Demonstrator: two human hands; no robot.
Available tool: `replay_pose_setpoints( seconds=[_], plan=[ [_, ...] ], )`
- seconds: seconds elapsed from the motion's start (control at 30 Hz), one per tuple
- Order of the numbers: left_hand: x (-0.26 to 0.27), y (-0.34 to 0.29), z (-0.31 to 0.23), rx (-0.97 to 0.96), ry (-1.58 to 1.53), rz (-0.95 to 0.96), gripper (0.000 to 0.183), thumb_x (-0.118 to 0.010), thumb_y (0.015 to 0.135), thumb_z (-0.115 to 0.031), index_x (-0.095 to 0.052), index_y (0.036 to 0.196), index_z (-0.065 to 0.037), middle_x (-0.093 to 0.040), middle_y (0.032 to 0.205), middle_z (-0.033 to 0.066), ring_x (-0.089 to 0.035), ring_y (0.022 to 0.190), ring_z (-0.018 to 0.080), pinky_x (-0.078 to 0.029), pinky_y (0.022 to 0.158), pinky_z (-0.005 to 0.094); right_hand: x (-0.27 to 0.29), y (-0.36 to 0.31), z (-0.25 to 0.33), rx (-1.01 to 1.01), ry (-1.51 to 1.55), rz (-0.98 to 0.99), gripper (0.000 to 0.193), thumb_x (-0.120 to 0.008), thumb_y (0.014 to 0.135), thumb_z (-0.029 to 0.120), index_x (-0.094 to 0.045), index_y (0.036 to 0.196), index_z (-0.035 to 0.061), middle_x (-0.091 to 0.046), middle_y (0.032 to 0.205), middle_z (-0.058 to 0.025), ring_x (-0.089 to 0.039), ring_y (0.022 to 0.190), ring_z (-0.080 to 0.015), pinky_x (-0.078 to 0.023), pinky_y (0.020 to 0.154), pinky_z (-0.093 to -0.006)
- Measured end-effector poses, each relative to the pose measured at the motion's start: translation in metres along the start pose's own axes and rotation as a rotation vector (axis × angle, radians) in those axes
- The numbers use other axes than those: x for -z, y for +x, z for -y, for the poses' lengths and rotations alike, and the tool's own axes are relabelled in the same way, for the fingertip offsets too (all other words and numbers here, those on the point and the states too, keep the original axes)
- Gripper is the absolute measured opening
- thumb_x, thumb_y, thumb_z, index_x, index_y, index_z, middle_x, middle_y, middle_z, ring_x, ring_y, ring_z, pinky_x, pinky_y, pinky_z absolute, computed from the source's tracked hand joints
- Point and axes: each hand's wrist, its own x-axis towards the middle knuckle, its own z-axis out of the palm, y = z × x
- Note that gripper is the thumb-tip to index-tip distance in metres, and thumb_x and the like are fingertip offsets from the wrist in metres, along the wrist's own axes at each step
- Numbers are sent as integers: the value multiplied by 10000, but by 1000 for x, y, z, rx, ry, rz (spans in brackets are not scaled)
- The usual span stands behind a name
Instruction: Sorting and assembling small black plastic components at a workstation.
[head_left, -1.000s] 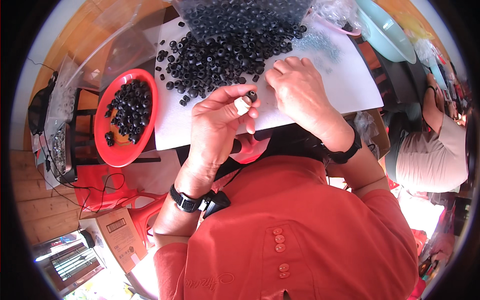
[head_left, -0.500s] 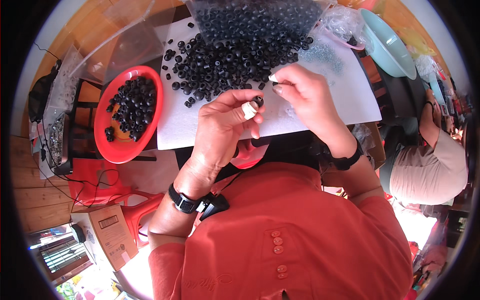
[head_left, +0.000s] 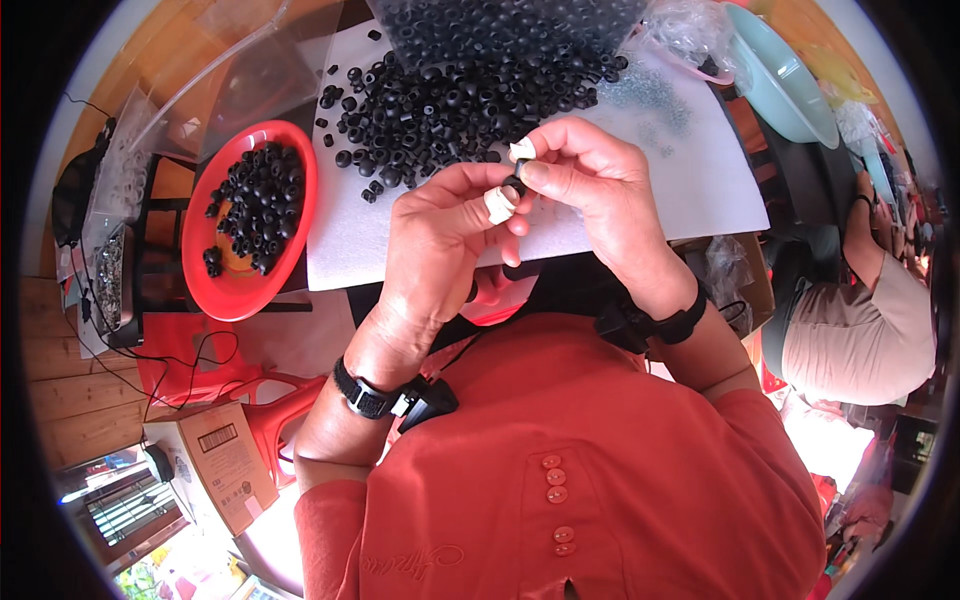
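Over the near edge of the white board my two hands meet at the fingertips. My left hand (head_left: 440,230) pinches a small black hollow cap (head_left: 513,187) between thumb and forefinger; white tape wraps its thumb. My right hand (head_left: 605,185) is closed in a pinch on another small black piece (head_left: 523,166), held against the cap; a white wrap covers its forefinger tip. Fingers partly hide both pieces. Beyond the hands, a heap of loose black caps and rings (head_left: 450,115) lies on the white board (head_left: 690,195).
To the left, a red oval basin (head_left: 250,300) holds black pieces. A clear bin (head_left: 510,35) of black parts stands behind the heap, with tiny clear pieces (head_left: 650,110) beside it. A pale green basin (head_left: 785,90) is at far right, and another person (head_left: 850,320) sits there.
My right hand has moved left from the heap's edge, bringing its small black piece to the cap in my left hand. The left hand keeps its grip, nearly in place.
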Motion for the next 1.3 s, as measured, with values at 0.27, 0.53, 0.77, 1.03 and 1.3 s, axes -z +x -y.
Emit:
replay_pose_setpoints(
  seconds=[0.27, 0.53, 0.77, 1.03, 1.3],
  plan=[
    [-1, -3, 0, -14, -19, -14, 236, -669, 921, -68, -600, 1107, 60, -670, 893, 123, -607, 641, 159, -505, 551, 257, -9, -7, -10, 27, 70, -28, 71, -612, 940, 25, -603, 997, -16, -650, 826, -94, -638, 691, -164, -537, 631, -307],
    [-4, -8, 3, -88, 120, -37, 197, -657, 912, -27, -621, 1083, 65, -666, 935, 135, -639, 771, 193, -531, 613, 291, -12, -10, -10, 106, -23, -67, 84, -612, 956, 43, -581, 982, -32, -659, 840, -78, -640, 668, -121, -532, 597, -262],
    [-7, -9, 4, -89, 139, -81, 202, -667, 904, -33, -623, 1071, 72, -667, 915, 135, -629, 729, 179, -511, 550, 274, -5, -14, -16, 564, -620, -133, 87, -651, 894, 13, -585, 947, -6, -618, 786, -92, -638, 635, -194, -488, 565, -295],
    [-11, -8, 6, -109, 102, -101, 203, -703, 883, -48, -624, 1033, 64, -663, 863, 110, -572, 554, 142, -451, 437, 236, 0, -13, -3, 606, -840, -61, 116, -632, 812, -37, -577, 897, 21, -601, 780, -108, -610, 645, -294, -471, 540, -374],
    [-12, -8, 9, -126, 162, -141, 183, -704, 877, -25, -633, 1023, 60, -665, 830, 93, -534, 536, 93, -432, 445, 210, 3, -10, -6, 413, -671, -56, 98, -598, 812, -28, -569, 890, 24, -590, 740, -118, -609, 648, -316, -472, 543, -384]
  ],
)
